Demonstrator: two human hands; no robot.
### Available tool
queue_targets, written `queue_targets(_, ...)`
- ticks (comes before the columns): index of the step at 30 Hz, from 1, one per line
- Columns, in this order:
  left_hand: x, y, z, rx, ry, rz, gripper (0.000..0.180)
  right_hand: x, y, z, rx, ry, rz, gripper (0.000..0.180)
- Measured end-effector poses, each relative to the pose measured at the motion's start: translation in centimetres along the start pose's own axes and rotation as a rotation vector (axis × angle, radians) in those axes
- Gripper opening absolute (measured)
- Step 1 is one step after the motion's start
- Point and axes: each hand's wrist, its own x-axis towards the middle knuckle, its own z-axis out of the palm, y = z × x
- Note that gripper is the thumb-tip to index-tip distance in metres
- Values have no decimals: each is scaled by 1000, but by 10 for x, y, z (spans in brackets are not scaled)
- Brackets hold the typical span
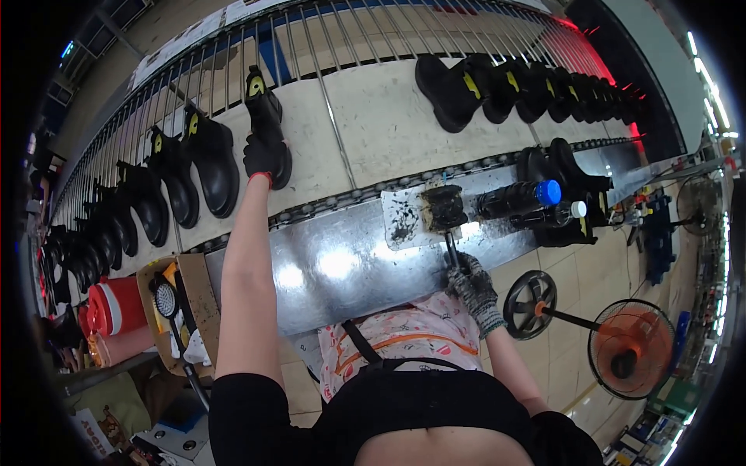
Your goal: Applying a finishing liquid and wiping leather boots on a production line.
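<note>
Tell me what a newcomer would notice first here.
Probably the black ankle boots lined up on the conveyor, at left and upper right, with the black-gloved left hand gripping one. Next, the blue-capped bottle right of centre, and the orange pedestal fan at lower right.

On our left, we see a red container [116,307] beside a cardboard box [200,289], with a round-headed tool [165,298] across it. On our right, we have a fan [631,349] on the tiled floor [571,361]; farther right, we find a smaller fan [695,206] and strip lights [703,74].
</note>
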Motion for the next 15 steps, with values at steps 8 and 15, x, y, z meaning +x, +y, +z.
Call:
queue_targets(8,-134,-59,-32,-500,334,436,64,6,5,-9,-200,74,-37,40)
queue_targets(15,-222,-219,-54,-532,340,-78,41,-3,27,-89,-253,741,-298,61)
